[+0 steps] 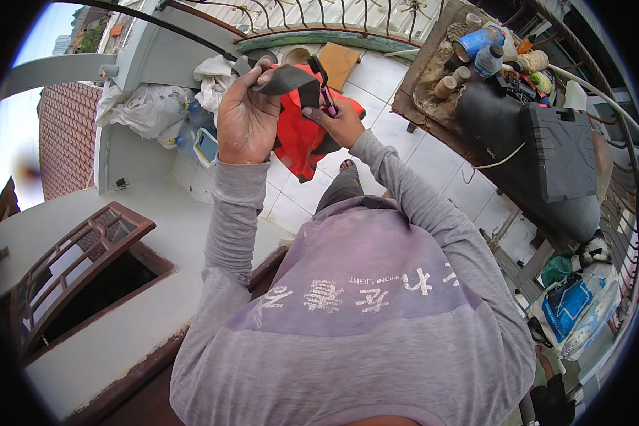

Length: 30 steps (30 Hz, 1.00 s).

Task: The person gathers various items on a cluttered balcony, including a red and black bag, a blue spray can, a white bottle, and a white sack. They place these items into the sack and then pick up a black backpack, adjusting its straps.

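My left hand (247,117) is raised, palm turned up, with its thumb and fingers pinching one end of a dark grey flexible strip (285,79). That strip bends across to my right hand (342,122), whose thumb presses near its other end. Also in my right hand is a slim black and purple tool (324,86), its black end pointing up; its exact kind is unclear. Behind and below both hands lies a red and black cloth item (298,145), perhaps a bag, partly hidden by them. Pale dust marks my left palm.
White floor tiles (422,160) surround my feet. At right, a worn table (412,96) carries cans, bottles and a black tool case (562,153). White sacks (145,110) and a wooden board (339,64) are by the railing. An open brown window (85,270) juts out at left.
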Tool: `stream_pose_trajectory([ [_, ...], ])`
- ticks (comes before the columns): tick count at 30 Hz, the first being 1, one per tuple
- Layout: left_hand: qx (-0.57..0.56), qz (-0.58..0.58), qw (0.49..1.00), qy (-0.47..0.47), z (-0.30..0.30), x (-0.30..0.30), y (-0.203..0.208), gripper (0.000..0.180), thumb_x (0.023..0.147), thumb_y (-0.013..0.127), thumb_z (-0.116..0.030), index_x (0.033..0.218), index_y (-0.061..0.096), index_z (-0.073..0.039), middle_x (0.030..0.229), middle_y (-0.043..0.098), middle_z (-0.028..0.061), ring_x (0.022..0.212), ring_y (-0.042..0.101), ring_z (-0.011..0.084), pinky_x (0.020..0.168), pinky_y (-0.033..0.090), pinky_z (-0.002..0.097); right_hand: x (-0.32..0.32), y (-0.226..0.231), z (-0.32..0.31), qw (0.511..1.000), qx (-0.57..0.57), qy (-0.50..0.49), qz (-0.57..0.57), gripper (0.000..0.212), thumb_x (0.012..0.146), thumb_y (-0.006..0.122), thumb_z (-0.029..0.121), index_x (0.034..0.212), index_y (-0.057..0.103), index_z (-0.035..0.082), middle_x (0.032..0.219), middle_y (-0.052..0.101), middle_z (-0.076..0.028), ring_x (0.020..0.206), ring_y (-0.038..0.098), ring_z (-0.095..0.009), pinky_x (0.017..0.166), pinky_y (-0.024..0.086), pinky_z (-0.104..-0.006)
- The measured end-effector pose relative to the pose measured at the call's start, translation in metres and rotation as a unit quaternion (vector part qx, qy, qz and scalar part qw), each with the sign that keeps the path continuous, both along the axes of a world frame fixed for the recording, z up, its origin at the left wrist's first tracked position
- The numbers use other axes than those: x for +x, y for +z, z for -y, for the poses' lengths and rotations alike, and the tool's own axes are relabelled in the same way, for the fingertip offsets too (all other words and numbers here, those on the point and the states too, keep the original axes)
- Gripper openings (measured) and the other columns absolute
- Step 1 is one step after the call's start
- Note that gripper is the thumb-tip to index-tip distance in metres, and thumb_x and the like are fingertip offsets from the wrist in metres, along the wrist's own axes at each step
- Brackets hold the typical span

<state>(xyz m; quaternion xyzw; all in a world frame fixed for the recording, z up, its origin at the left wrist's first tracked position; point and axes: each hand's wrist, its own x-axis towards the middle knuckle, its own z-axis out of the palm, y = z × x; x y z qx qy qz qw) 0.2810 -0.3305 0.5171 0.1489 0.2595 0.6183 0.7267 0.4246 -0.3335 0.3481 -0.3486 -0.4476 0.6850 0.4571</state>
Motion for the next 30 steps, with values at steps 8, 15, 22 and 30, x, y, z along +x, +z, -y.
stream_pose_trajectory([
  [8,0.248,-0.799,0.505,0.211,0.025,-0.096,0.007,0.104,0.063,0.093,-0.041,0.141,0.036,-0.004,0.117,0.049,0.0139,0.111,0.05,0.0356,0.105,0.04,0.0522,0.024,0.071,-0.034,0.995,-0.056,0.053,-0.07,0.034,0.101,0.06,0.04,0.092,0.066,0.008,0.074,0.057,0.006,0.064,0.055,-0.003,0.056,0.044,-0.0212],
  [15,0.152,-0.598,0.748,-0.245,-0.056,-0.098,-0.127,0.04,0.083,0.058,-0.002,0.123,0.059,0.0,0.104,0.07,0.0101,0.103,0.066,0.0199,0.092,0.05,0.0305,-0.014,0.056,-0.068,0.988,0.088,-0.024,0.124,0.038,0.1,0.061,0.04,0.102,0.064,0.002,0.072,0.055,0.003,0.061,0.047,-0.009,0.058,0.04,-0.0257],
  [22,0.07,-0.436,0.857,-0.267,-0.083,-0.15,-0.151,0.037,0.09,0.045,-0.005,0.125,0.056,-0.003,0.11,0.063,0.0039,0.093,0.059,0.0118,0.082,0.047,0.0252,0.004,0.131,0.031,0.929,0.067,0.006,0.365,0.03,0.107,0.042,0.033,0.114,0.051,0.005,0.07,0.057,-0.015,0.065,0.058,-0.031,0.069,0.045,-0.0429],
  [30,0.145,-0.482,0.777,-0.379,-0.068,-0.122,-0.104,0.038,0.089,0.043,-0.008,0.125,0.051,-0.001,0.099,0.054,0.0061,0.088,0.049,0.0123,0.079,0.043,0.0252,-0.082,0.054,0.033,0.708,-0.048,0.033,0.703,0.023,0.09,0.064,0.029,0.104,0.068,0.012,0.094,0.072,-0.015,0.091,0.069,-0.038,0.077,0.056,-0.0504],
])
